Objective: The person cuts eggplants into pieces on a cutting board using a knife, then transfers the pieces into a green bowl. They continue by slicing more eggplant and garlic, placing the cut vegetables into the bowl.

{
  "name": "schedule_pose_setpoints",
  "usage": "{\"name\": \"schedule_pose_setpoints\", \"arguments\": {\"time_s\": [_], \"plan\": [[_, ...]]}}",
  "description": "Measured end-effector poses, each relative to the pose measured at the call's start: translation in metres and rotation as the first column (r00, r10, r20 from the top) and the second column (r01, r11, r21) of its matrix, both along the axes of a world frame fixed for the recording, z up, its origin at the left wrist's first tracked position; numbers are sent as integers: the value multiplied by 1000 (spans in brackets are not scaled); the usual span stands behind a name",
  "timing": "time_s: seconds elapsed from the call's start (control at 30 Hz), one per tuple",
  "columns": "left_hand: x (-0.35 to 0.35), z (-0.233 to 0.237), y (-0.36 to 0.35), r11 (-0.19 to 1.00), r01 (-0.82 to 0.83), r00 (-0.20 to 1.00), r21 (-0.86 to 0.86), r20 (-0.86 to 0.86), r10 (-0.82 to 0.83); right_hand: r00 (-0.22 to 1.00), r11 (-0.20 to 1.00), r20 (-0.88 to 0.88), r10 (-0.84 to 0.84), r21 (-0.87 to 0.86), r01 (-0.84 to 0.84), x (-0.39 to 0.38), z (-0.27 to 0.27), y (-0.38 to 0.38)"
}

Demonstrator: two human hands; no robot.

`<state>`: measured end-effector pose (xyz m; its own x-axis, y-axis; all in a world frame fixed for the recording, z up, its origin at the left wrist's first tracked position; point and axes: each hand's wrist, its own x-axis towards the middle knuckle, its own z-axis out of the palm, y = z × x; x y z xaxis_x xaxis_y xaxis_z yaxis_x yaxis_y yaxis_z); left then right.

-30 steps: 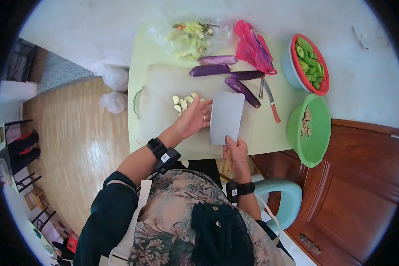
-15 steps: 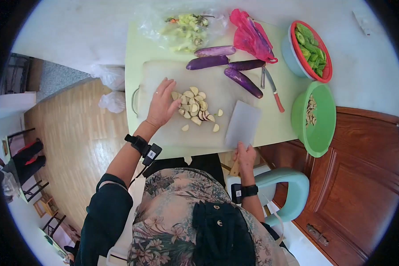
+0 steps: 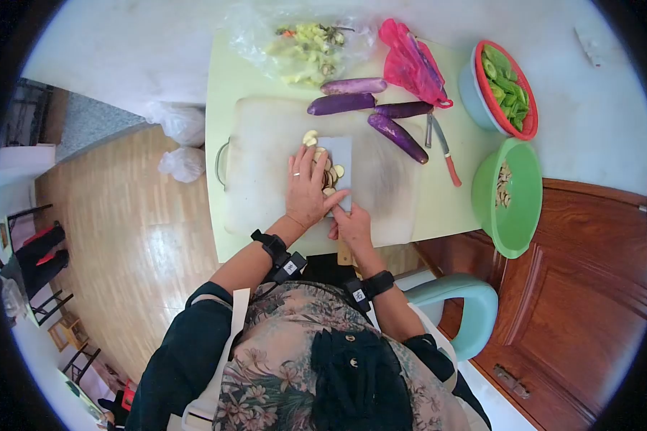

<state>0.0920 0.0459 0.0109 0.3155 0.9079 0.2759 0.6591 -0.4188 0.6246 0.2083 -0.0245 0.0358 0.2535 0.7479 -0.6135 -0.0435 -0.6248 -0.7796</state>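
Observation:
With its fingers closed round the handle, my right hand (image 3: 354, 226) holds a wide cleaver (image 3: 343, 154) nearly flat over the cutting board (image 3: 259, 144). Eggplant slices (image 3: 330, 172) lie on the blade and at its left side. My left hand (image 3: 308, 190) lies over the slices with fingers spread, its thumb reaching across the blade near my right hand. Behind the board are several whole eggplants (image 3: 341, 103).
A fruit knife (image 3: 446, 152) lies at the right beside a peeler (image 3: 428, 131). Further right stand a green basin (image 3: 485, 194) holding slices and a red basket (image 3: 532, 115) of green vegetables. At the back are a pink bag (image 3: 410, 65) and a clear bag with peelings (image 3: 309, 50).
The cleaver has moved left in my right hand to the slices. My left hand has shifted right and down onto them, and the slices are now gathered more tightly.

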Motion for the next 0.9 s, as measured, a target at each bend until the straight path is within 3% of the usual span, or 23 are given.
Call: {"name": "schedule_pose_setpoints", "arguments": {"time_s": [0.17,0.23,0.5,0.7,0.9], "plan": [[5,-3,0,997,-77,994,25,74,75,997,996,-12,74,44,-73,-3,-3,4],[12,-3,-1,995,-98,979,-28,178,102,996,994,-42,83,72,-79,-2,1,5],[59,40,8,998,24,962,61,269,-40,994,994,-102,-39,96,49,36,30,-1],[182,103,17,952,215,902,217,329,-279,955,938,4,-298,187,292,125,102,-19],[356,158,-11,834,464,644,297,533,-548,804,774,78,-590,337,536,253,159,-56]]}}
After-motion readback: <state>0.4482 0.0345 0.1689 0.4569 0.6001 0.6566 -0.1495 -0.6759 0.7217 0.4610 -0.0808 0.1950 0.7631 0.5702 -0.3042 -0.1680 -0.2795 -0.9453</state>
